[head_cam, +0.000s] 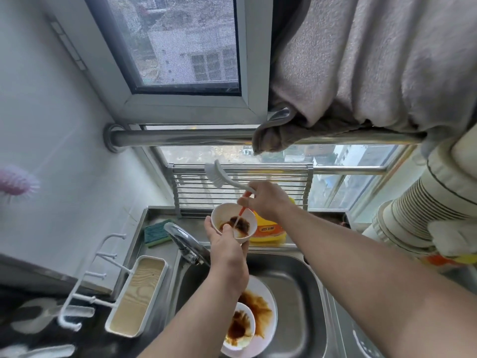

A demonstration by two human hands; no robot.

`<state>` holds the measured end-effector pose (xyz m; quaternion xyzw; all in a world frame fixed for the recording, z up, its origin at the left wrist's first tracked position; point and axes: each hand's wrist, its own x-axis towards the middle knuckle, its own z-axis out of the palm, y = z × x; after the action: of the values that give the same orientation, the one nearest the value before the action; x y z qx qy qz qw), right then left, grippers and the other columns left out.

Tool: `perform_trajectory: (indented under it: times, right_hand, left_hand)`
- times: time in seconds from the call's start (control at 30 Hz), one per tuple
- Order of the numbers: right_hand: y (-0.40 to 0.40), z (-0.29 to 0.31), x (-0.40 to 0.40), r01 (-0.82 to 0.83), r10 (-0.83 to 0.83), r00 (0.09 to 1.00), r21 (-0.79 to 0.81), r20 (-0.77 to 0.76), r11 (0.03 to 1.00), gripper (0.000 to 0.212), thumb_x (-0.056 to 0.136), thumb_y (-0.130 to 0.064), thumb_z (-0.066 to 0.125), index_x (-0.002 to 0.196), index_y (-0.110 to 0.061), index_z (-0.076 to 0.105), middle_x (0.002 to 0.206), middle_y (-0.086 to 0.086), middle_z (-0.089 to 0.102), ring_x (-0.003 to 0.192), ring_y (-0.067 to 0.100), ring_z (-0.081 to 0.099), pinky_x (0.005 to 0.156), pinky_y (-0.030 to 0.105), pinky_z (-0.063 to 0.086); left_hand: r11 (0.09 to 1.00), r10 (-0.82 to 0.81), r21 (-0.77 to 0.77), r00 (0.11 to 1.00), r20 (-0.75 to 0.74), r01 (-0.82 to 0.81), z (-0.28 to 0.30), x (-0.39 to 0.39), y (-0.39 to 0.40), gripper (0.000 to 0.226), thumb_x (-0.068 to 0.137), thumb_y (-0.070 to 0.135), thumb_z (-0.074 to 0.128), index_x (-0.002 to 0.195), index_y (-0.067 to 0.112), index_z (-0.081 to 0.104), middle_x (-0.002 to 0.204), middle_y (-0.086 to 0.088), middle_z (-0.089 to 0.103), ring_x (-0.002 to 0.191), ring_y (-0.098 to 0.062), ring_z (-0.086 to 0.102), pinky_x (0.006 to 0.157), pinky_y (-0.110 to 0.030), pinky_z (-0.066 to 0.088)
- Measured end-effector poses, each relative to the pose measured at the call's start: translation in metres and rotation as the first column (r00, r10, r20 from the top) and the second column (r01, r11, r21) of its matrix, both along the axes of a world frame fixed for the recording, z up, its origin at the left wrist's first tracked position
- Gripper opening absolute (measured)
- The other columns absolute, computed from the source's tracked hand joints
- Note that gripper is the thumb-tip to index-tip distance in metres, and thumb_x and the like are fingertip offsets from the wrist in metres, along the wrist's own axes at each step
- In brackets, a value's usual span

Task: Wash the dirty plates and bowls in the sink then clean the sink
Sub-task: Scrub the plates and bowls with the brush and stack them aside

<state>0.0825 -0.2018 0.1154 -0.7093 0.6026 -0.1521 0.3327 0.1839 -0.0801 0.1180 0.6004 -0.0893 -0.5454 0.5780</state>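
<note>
Our left hand [227, 250] curls its fingers around a small white sauce-smeared bowl [233, 224] above the steel sink [296, 285]; our right hand [265, 200] clamps a white dish brush [219, 175], its handle end inside the bowl.

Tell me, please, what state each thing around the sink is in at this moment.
Held bowl: dirty, brown sauce inside, gripped by left hand.
Brush: lifted, bristles up, held by right hand.
Second bowl: dirty, sitting on plate.
Plate: sauce-smeared, lying in sink.
Faucet: no water visible.
</note>
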Motion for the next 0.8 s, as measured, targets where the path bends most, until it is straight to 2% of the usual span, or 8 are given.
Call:
perform_trajectory:
  times: [0.07,0.2,0.3,0.33,0.47,0.6,0.7,0.8]
  right_hand:
    - [0.001,-0.003,0.004,0.020,-0.021,0.999,-0.025,-0.048,0.999,0.024,0.090,-0.055,0.074,0.091,-0.031,0.069,0.081,-0.008,0.069,0.079,0.015,0.064,0.075,0.039,0.055]
    - [-0.002,0.001,-0.004,0.072,-0.073,0.995,0.021,0.072,0.997,0.022,0.093,-0.051,0.073,0.091,-0.029,0.068,0.081,-0.007,0.073,0.076,0.015,0.066,0.073,0.039,0.055]
    - [0.007,0.001,0.009,0.000,-0.008,0.990,-0.055,-0.141,0.998,0.020,0.095,-0.052,0.070,0.091,-0.033,0.066,0.083,-0.012,0.066,0.085,0.018,0.062,0.082,0.042,0.050]
    - [0.011,0.002,0.013,0.009,-0.019,0.989,-0.066,-0.144,0.998,0.020,0.095,-0.054,0.069,0.093,-0.033,0.067,0.084,-0.013,0.066,0.088,0.018,0.062,0.083,0.042,0.048]
    - [0.016,0.020,-0.001,0.161,-0.160,0.956,0.019,0.245,0.987,0.028,0.100,-0.057,0.059,0.093,-0.032,0.067,0.084,-0.009,0.068,0.086,0.021,0.062,0.074,0.037,0.046]
    - [0.045,0.037,-0.042,0.244,-0.219,0.897,-0.016,0.384,0.970,0.022,0.106,-0.049,0.040,0.100,-0.031,0.050,0.078,0.000,0.059,0.076,0.026,0.055,0.073,0.044,0.043]
    - [0.092,0.029,-0.088,0.209,-0.189,0.855,0.012,0.483,0.978,0.011,0.108,-0.038,0.043,0.101,-0.031,0.048,0.067,-0.002,0.049,0.063,0.021,0.046,0.065,0.046,0.039]
    - [0.158,-0.003,-0.137,0.119,-0.118,0.936,0.018,0.331,0.993,0.007,0.104,-0.045,0.055,0.104,-0.043,0.062,0.070,-0.015,0.061,0.057,0.011,0.057,0.062,0.041,0.051]
  left_hand:
    - [1.000,-0.005,0.001,1.000,-0.002,0.005,0.000,-0.002,0.002,0.058,0.115,0.019,0.037,0.161,0.051,0.019,0.147,-0.006,0.042,0.123,-0.024,0.058,0.110,-0.049,0.051]
    - [1.000,-0.018,0.004,1.000,0.005,0.018,0.003,-0.005,0.005,0.061,0.115,0.017,0.037,0.163,0.048,0.016,0.143,-0.004,0.039,0.122,-0.025,0.055,0.112,-0.049,0.050]
    - [1.000,-0.024,0.013,1.000,0.008,0.023,0.004,-0.009,0.007,0.061,0.115,0.017,0.038,0.163,0.047,0.015,0.140,-0.005,0.042,0.119,-0.024,0.056,0.112,-0.048,0.050]
    - [1.000,-0.021,0.020,1.000,0.008,0.021,0.004,-0.010,0.007,0.062,0.115,0.016,0.038,0.163,0.047,0.016,0.139,-0.004,0.042,0.119,-0.024,0.056,0.113,-0.048,0.049]
    - [0.998,-0.029,0.053,0.998,0.054,0.026,0.000,-0.020,0.013,0.063,0.114,0.015,0.038,0.164,0.047,0.016,0.141,-0.003,0.037,0.121,-0.026,0.053,0.113,-0.049,0.049]
    - [0.996,-0.076,0.048,0.997,0.010,0.076,-0.012,-0.033,0.032,0.061,0.115,0.014,0.036,0.165,0.043,0.016,0.140,-0.002,0.039,0.122,-0.028,0.053,0.115,-0.052,0.046]
    - [0.986,-0.125,0.101,0.991,-0.049,0.129,-0.030,-0.040,0.057,0.049,0.115,0.020,0.038,0.158,0.042,0.031,0.139,-0.008,0.055,0.116,-0.031,0.063,0.100,-0.049,0.054]
    - [0.974,-0.144,0.166,0.987,-0.071,0.154,-0.058,-0.037,0.090,0.034,0.113,0.034,0.040,0.146,0.039,0.049,0.124,-0.015,0.070,0.093,-0.035,0.072,0.079,-0.046,0.059]
